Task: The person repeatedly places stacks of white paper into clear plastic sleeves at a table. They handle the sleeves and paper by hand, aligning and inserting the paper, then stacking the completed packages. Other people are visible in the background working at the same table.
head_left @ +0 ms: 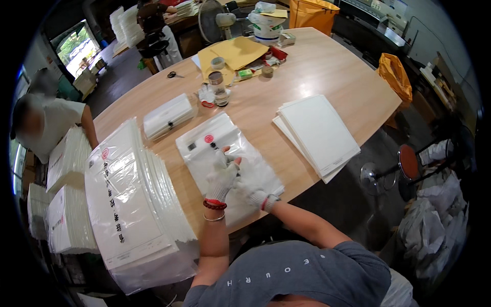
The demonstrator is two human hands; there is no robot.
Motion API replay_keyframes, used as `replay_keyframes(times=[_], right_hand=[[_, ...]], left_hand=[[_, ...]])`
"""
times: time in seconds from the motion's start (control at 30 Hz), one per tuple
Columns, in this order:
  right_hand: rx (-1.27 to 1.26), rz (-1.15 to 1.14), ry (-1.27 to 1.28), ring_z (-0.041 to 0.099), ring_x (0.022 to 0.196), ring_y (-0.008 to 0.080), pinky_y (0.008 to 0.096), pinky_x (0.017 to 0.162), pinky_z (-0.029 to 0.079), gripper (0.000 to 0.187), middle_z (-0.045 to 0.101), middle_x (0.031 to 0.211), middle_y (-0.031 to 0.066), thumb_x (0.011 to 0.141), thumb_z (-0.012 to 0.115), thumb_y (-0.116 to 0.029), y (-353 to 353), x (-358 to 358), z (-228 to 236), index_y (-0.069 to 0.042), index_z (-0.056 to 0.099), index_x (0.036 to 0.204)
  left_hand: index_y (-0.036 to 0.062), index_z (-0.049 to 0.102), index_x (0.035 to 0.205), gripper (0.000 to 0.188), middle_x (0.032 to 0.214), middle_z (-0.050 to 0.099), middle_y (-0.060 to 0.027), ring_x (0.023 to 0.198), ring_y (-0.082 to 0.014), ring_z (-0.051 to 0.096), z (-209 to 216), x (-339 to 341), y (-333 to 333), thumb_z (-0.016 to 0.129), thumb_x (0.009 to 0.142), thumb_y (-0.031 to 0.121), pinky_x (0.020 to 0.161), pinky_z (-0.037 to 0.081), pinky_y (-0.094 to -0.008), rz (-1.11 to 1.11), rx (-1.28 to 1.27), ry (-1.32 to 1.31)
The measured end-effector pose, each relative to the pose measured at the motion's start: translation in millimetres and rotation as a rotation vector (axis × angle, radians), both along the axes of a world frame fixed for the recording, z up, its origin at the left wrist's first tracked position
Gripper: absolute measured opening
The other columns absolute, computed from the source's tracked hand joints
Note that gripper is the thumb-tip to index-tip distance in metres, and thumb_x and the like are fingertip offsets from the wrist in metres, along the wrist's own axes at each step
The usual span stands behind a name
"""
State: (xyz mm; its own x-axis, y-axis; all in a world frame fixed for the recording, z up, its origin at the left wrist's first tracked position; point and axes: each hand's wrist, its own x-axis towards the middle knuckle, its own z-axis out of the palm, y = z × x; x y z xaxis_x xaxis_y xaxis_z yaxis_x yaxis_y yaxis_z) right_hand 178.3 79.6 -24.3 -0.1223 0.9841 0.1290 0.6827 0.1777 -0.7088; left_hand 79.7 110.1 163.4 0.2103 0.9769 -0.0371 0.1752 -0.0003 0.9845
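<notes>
Wooden table (332, 66), bagged stack (125, 192) left, papers (319, 133) right, gloved hands (220, 181) (251, 190) on bags (199, 156), grip unclear

The left hand (221, 176) and right hand (250, 190) hid part of the plastic packet (249, 157) on the table (337, 77); left of the table, a head (28, 116) was blurred.

Left hand (220, 176), right hand (250, 192) gloved, close together; bare forearms (307, 223) angled inward.
</notes>
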Motion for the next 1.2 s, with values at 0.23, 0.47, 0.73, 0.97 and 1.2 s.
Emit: replay_keyframes(times=[0.23,0.47,0.73,0.97,1.2], right_hand=[[0.156,-0.199,-0.515,0.049,0.102,0.0376,0.043,0.088,0.041,0.054,0.052,0.111,0.0208,0.067,0.066,-0.017,-95.0,233.8,60.7,-0.004,0.048,0.116],[-0.016,-0.269,-0.155,0.055,0.099,0.0325,0.0382,0.083,0.043,0.066,0.059,0.102,0.017,0.068,0.07,-0.04,-86.3,317.8,75.8,-0.003,0.049,0.118],[0.415,-0.174,-0.79,0.057,0.06,0.0265,0.0401,0.049,0.046,0.011,0.056,0.068,0.0116,0.079,0.057,-0.023,-132.1,236.5,93.5,-0.013,0.06,0.076],[-0.421,-0.429,0.939,0.056,0.091,0.0244,0.0404,0.078,0.048,0.037,0.058,0.098,0.0111,0.092,0.042,-0.036,-194.1,267.9,56.1,-0.003,0.057,0.101],[-0.136,-0.58,1.088,0.057,0.091,0.0175,0.0277,0.079,0.045,0.036,0.06,0.102,0.0081,0.085,0.058,-0.019,-171.2,112.7,65.2,0.003,0.051,0.112]], left_hand=[[-0.0006,0.041,0.123,0.057,0.115,0.047,-0.0159,0.103,-0.0264,0.049,-1.3,-11.9,-47.4,0.067,0.072,0.003,0.09,0.04,-0.0332,0.319,0.645,0.452],[0.0008,0.053,0.104,0.027,0.094,0.059,-0.0115,0.082,-0.0243,0.059,-26.8,16.3,-108.2,0.062,0.079,0.005,0.07,0.046,-0.0299,0.184,0.7,0.06],[0.0014,0.041,0.122,0.038,0.119,0.051,-0.0108,0.101,-0.0201,0.053,-128.2,137.9,-116.5,0.05,0.09,0.02,0.09,0.044,-0.032,-0.415,-1.065,-0.971],[-0.0062,0.047,0.116,0.048,0.107,0.054,-0.0175,0.103,-0.0253,0.05,-58.0,79.5,-124.6,0.056,0.076,0.019,0.093,0.037,-0.0347,-0.646,-0.471,0.198],[-0.0069,0.022,0.134,0.086,0.129,0.028,-0.0323,0.12,-0.0428,0.031,-58.9,93.4,-189.2,0.061,0.07,0.034,0.1,0.027,-0.0477,-0.614,0.473,0.927]])
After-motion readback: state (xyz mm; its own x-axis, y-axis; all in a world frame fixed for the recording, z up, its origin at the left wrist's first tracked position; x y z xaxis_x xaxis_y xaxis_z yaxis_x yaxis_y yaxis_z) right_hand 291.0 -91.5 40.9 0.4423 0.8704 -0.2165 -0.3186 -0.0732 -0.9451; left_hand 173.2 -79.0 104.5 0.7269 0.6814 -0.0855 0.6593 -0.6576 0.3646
